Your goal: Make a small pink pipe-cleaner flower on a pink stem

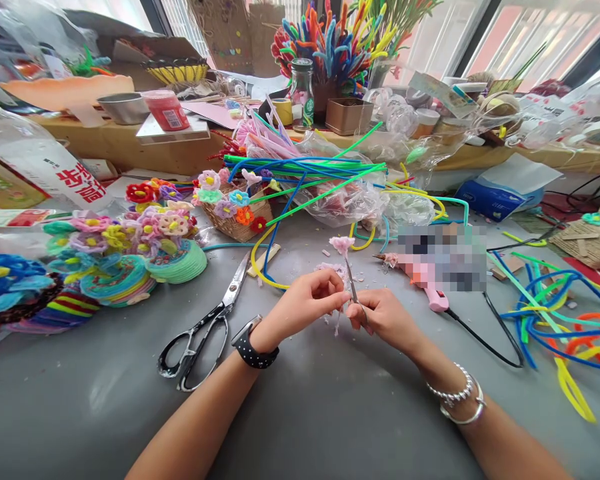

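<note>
My left hand (pixel 313 303), with a dark dotted watch strap at the wrist, is closed in a pinch on a small pink pipe-cleaner flower (pixel 341 245). The flower's head stands up above the fingers; its stem is partly hidden by them. Closed around the handles of a small pair of scissors (pixel 351 275) is my right hand (pixel 375 312). The blades point up and lie against the flower just under its head. Pink fuzz clippings (pixel 331 268) are scattered on the grey table (pixel 300 413) behind my hands.
Large black-handled scissors (pixel 200 347) lie left of my hands. To the right are a pink glue gun (pixel 433 293) with its cord and tangled pipe cleaners (pixel 555 307). Pipe-cleaner flower pots (pixel 177 263) stand at left, a flower basket (pixel 230 223) behind. A cluttered shelf (pixel 130 157) runs along the back.
</note>
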### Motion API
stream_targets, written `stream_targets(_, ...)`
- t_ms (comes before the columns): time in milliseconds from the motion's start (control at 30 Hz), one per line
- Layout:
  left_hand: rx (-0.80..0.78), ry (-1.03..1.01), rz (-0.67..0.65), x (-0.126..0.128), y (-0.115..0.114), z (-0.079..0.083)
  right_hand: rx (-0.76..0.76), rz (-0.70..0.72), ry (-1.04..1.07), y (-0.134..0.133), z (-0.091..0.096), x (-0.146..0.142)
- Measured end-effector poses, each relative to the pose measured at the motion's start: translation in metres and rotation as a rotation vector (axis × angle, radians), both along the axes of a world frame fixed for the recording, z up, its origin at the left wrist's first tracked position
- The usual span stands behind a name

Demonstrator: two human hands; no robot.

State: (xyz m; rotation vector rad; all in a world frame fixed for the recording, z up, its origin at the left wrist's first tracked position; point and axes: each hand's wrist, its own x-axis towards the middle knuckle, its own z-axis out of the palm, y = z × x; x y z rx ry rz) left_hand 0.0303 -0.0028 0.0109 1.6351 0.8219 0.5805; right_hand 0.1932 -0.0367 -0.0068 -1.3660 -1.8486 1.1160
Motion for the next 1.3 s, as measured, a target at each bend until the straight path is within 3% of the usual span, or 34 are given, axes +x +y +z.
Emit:
stream_targets(200, -0.032, -0.041, 0.018, -0.0005, 0.0005, -0.0026, -0.022, -0.054, 0.015, -0.0007, -0.0019, -0.0006)
stream_targets(433, -0.013, -0.026, -0.02, 0.0013, -0.0005, -0.0041, -0.01, 0.054, 0.086, 0.0022, -0.004, -0.0004)
stream_targets(700, -0.038, -0.069, 0.002, 0.0016, -0.0003, -0.0055, -0.017, -0.044, 0.057, -0.0003, -0.0039, -0.0017)
stream_targets(933, 0.014, -0.003, -0.015, 0.0027, -0.0013, -0.0049, 0.029, 0.071, 0.082, 0.0024, -0.0039, -0.0018)
stream_targets(1300, -0.059, -0.07, -0.006, 0.0052, -0.003, -0.0093, 0.014, -0.026, -0.003, 0.0014, -0.0058, -0.0027)
